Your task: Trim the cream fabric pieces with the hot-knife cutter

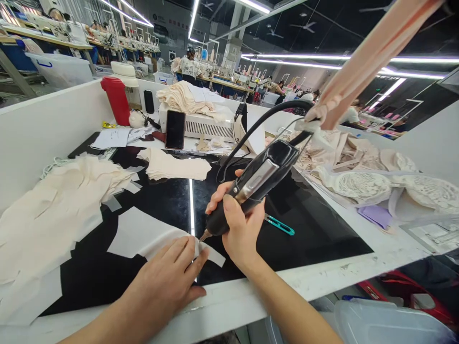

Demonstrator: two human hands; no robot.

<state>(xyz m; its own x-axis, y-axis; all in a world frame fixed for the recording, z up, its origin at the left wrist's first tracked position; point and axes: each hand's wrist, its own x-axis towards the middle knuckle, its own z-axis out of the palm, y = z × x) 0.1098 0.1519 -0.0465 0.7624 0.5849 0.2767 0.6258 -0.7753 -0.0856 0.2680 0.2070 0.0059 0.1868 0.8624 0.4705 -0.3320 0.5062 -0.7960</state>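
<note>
My left hand (168, 270) lies on a white fabric piece (132, 231) at the front of a glossy black board (89, 279). Its fingers are stretched out and press the cloth near its narrow right end. In my right hand (242, 224) is a black corded handheld tool (263, 174) with a silver lever and a pointed metal tip. Held at a slant, the tool has its tip at the fabric's edge, just beside my left fingertips. A teal thread snipper (279, 224) lies on the board right of my right hand.
A stack of cream fabric pieces (46, 205) covers the left side; a smaller stack (175, 166) lies behind. A phone (175, 130) leans on a white box (204, 126). Lace bra parts (358, 186) lie to the right. A pink cloth strap (373, 57) and black cable run up from the tool.
</note>
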